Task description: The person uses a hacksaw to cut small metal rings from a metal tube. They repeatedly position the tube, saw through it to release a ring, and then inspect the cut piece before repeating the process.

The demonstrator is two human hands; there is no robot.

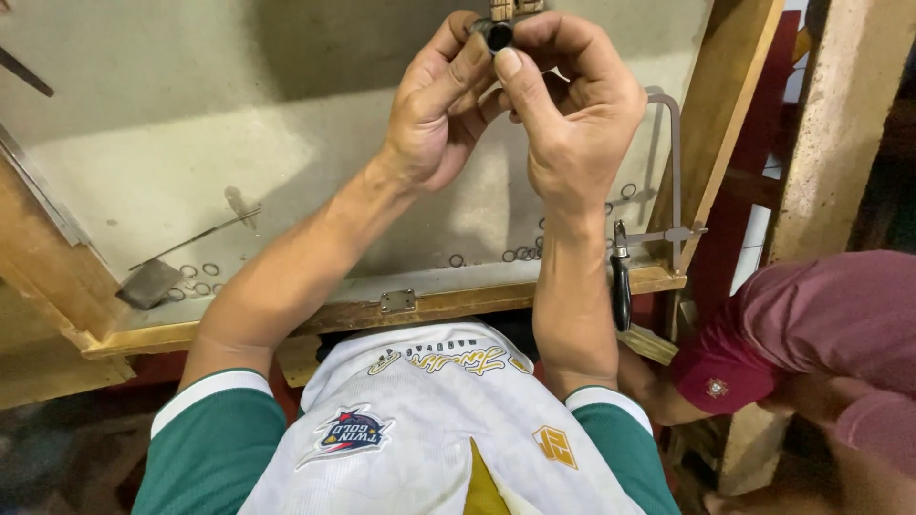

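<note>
While both hands sit raised at the top centre of the frame, the left hand (434,105) and right hand (572,105) meet around a small dark cylindrical piece (495,34). Left thumb and forefinger pinch it from the left side, fingers narrow and curled. Right thumb presses against it from below-right, remaining right fingers folded over the top, also narrow. Piece sits just under a bit of wood (503,9) at the top edge, touching or nearly so; cannot tell which. Exact shape of the dark piece is mostly hidden by fingertips.

Below the hands lies a pale tray-like work surface (153,143) with a wooden rim (458,305) and a small metal hinge (398,301) at lower centre. Small metal rings (520,254) are scattered on the surface near the right forearm, more rings (198,278) at lower left beside a flat grey metal scrap (148,282) and a thin rod (196,238). A saw frame (676,181) leans at the right of the surface, its black handle (621,286) hanging over the rim, just beside the right forearm.

Wearer's white and green jersey (429,429) fills the bottom centre. At lower right, another person in a maroon shirt (821,324) is close by, well apart from the hands.
</note>
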